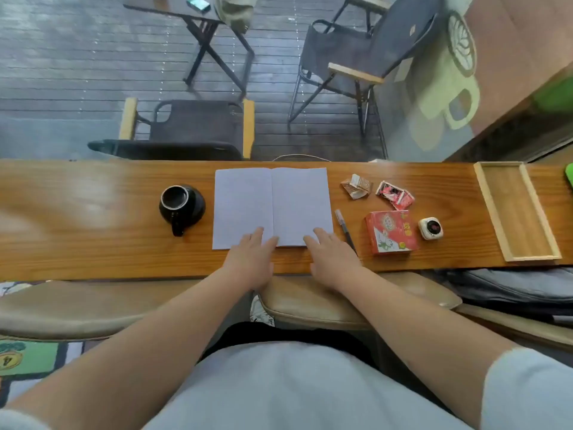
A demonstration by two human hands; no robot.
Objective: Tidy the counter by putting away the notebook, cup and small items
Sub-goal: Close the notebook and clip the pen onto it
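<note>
- One wooden desk runs side to side in front of the seated person.
- One notebook lies open and flat at the middle of the desk, its two blank pages facing up, its far edge near the desk's far edge.
- Two hands rest on it: the left hand lies flat with fingers spread on the near edge of the left page; the right hand lies flat and open on the near corner of the right page. Neither grips anything.
- One black cup stands upright left of the notebook, handle pointing toward the near edge.
- One pen lies just beside the notebook's right edge, close to the right hand.
- Two crumpled wrappers sit toward the far edge: a brownish one and a red-and-white one.
- One red box stands near the front edge, right of the pen.
- One small white gadget with a dark face sits just beside the box.
- One empty wooden tray lies at the desk's right end.
</note>
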